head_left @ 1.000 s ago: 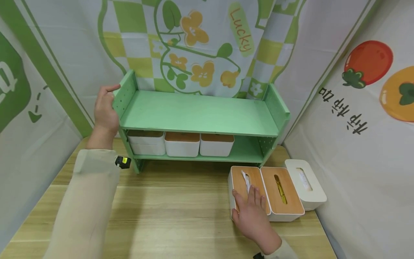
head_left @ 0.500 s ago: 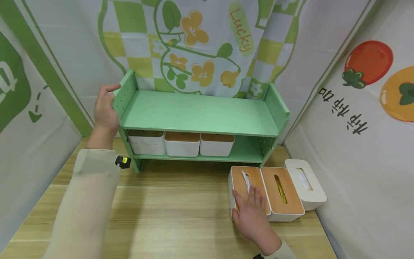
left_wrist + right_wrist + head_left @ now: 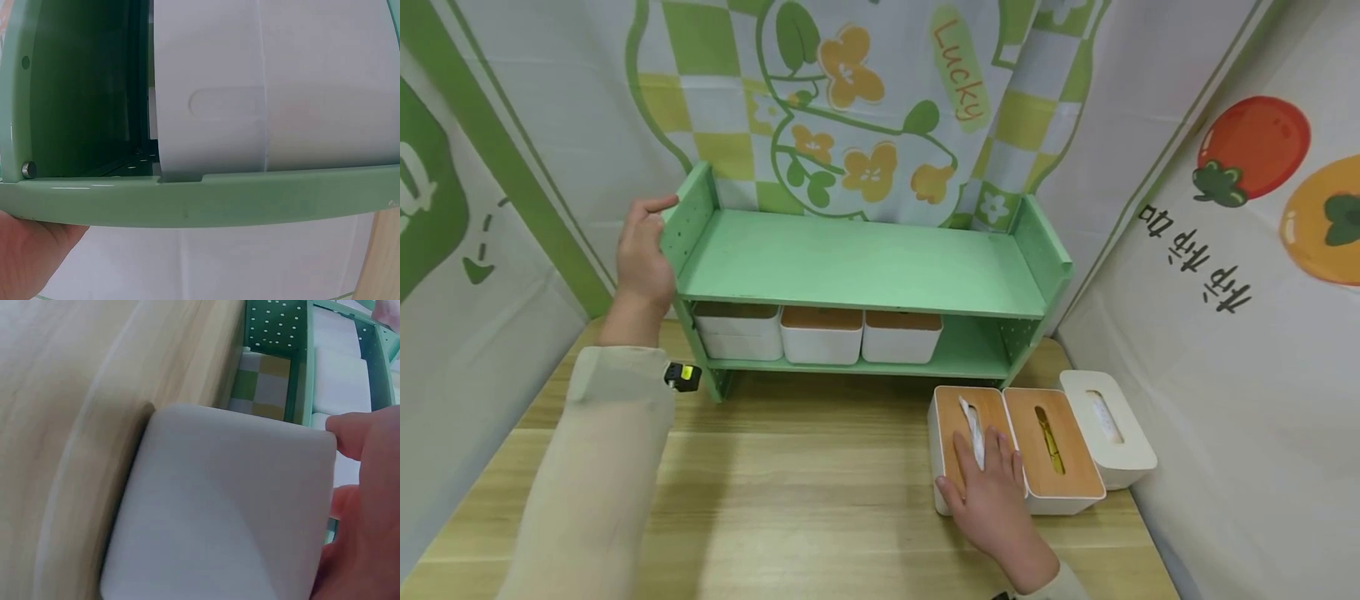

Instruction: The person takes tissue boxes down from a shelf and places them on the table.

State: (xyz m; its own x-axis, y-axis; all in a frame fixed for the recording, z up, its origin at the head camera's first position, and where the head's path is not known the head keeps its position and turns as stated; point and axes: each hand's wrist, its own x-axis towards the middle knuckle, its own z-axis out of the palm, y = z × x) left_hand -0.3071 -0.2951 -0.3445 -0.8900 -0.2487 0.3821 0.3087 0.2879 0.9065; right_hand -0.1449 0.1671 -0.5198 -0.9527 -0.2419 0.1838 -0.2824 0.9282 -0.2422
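In the head view a green shelf (image 3: 857,260) stands on the wooden table, and my left hand (image 3: 643,262) grips its left side panel. The left wrist view has part of that hand (image 3: 37,253) against the panel's outer face. My right hand (image 3: 996,504) lies over the near part of a white tissue box (image 3: 951,417) with a wood-look lid, fingers stretched across the top. A white tissue (image 3: 976,442) pokes from the slot beside them. Seen by the right wrist camera, the thumb (image 3: 350,428) rests at the edge of the box's plain white side (image 3: 219,506).
A similar box (image 3: 1071,433) with something yellow in its slot stands right beside the first. Beyond it sits an all-white tissue box (image 3: 1078,392) near the right wall. Three white boxes (image 3: 822,343) fill the left and middle of the lower shelf board (image 3: 973,342).
The fingers of my right hand have shifted slightly right on the lid, so more of the white tissue shows. My left hand still grips the shelf panel in the same place.
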